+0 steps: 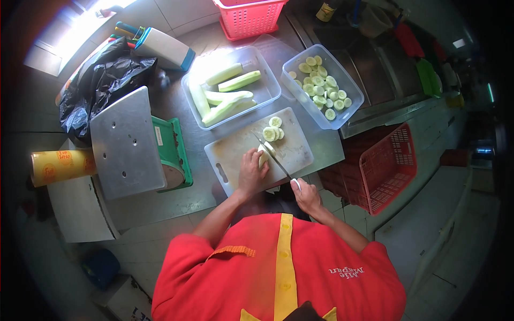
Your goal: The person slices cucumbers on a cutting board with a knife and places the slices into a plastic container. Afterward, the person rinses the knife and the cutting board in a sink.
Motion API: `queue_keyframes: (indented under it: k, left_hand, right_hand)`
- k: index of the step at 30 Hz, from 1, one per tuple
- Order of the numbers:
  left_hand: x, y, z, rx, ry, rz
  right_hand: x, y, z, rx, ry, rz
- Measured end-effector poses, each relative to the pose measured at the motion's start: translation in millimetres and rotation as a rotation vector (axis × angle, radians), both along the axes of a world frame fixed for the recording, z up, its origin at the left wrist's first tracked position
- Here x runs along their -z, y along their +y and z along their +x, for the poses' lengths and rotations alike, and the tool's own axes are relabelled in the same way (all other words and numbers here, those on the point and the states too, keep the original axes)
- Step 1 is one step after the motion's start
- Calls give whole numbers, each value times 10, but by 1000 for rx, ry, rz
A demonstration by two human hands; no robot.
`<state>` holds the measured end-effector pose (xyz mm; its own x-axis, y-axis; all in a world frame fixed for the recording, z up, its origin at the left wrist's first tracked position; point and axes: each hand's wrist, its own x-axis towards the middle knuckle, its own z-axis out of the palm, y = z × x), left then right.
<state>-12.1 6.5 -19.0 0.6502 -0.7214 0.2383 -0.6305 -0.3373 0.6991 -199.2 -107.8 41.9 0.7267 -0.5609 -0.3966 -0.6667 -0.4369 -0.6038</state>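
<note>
My left hand (251, 172) presses down on a peeled cucumber piece (263, 158) on the white cutting board (235, 147). My right hand (306, 196) grips the white handle of a knife (274, 158), and its blade lies across the cucumber's end. A few cut slices (273, 130) lie at the far side of the board. Beyond the board, one clear tub (270, 93) holds peeled cucumber lengths. A second clear tub (350, 109) to its right holds several round slices.
A metal scale with a green base (128, 142) stands left of the board, behind it a black bag (101, 80) and a knife block (163, 48). A yellow wrap roll (61, 166) lies at far left. Red baskets sit at the back (249, 18) and lower right (388, 166).
</note>
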Motion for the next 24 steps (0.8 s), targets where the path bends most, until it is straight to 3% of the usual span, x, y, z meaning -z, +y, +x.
queue_keyframes:
  k: [14, 21, 24]
  left_hand:
    - [11, -10, 15, 7, -5, 5]
    - [18, 1, 32, 36, -24, -2]
    - [-11, 35, 0, 32, -7, -17]
  right_hand:
    - [-120, 80, -51, -50, 125, -43]
    - [360, -111, 335, -36, 119, -29]
    - [537, -287, 476, -2, 35, 140]
